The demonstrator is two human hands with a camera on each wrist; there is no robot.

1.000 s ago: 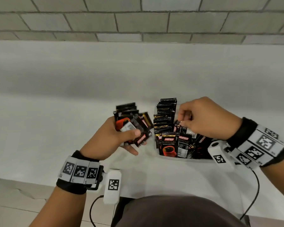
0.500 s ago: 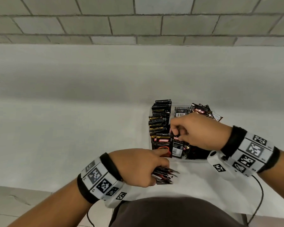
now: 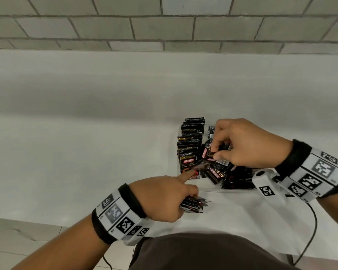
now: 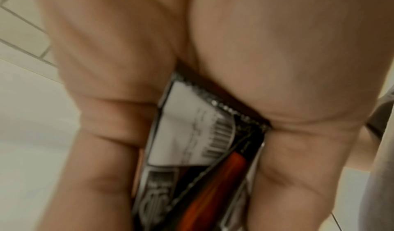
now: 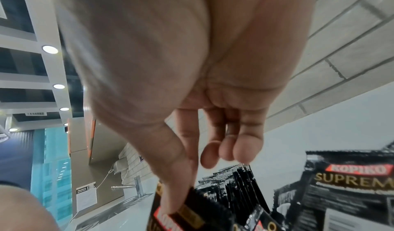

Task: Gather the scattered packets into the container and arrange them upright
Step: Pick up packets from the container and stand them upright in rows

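Two hands full, one container half sorted

My left hand (image 3: 162, 197) clamps a bundle (image 3: 193, 205) just in front of the container (image 3: 213, 189), forefinger stretched out onto its front packet (image 3: 189, 164); push too hard and I expect the upright row (image 3: 191, 137) at the container's left to topple. My right hand (image 3: 248, 143), over the container's middle, pinches one packet (image 3: 208, 151) between thumb and forefinger (other fingers loosely curled); I could knock the loose packets (image 3: 219, 172) below further askew.

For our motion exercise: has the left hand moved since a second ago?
Yes. The left hand with its packets dropped from beside the container to its near corner.
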